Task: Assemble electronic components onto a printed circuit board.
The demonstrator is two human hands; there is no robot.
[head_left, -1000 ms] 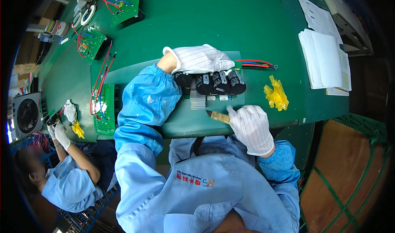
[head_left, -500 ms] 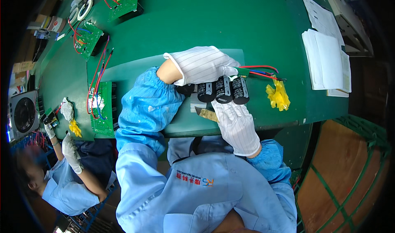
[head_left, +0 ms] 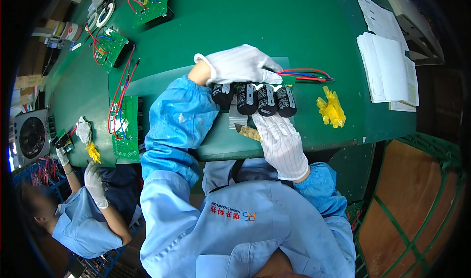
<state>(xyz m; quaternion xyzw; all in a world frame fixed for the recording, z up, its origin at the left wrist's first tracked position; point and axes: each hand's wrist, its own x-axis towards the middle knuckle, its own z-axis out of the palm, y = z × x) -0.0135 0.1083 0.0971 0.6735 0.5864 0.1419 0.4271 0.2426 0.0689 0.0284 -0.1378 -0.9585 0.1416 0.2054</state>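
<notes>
A green circuit board (head_left: 288, 80) lies before me, mostly hidden by my left hand (head_left: 243, 66). Several black cylindrical capacitors (head_left: 266, 101) stick out from it towards me, beside a finned grey metal heat sink (head_left: 238, 119). Gloved in striped white, my left hand holds the board along its far side, with thumb and finger parted near the red and blue wires (head_left: 306, 75). My right hand (head_left: 282, 145), gloved alike, is closed round a knife (head_left: 248, 132) with a dark blade and a yellowish wrapped handle. Its fingertips reach in under the capacitors.
Crumpled yellow tape (head_left: 331, 107) lies right of the board. White papers (head_left: 385, 72) are at the far right. More wired boards (head_left: 128, 131) stand to the left. A co-worker (head_left: 88, 214) in blue sits at the left, near a fan (head_left: 32, 133).
My left hand has shifted slightly away from me, and its fingers have parted more. The wire ends have come away from the yellow tape. My right hand has barely moved.
</notes>
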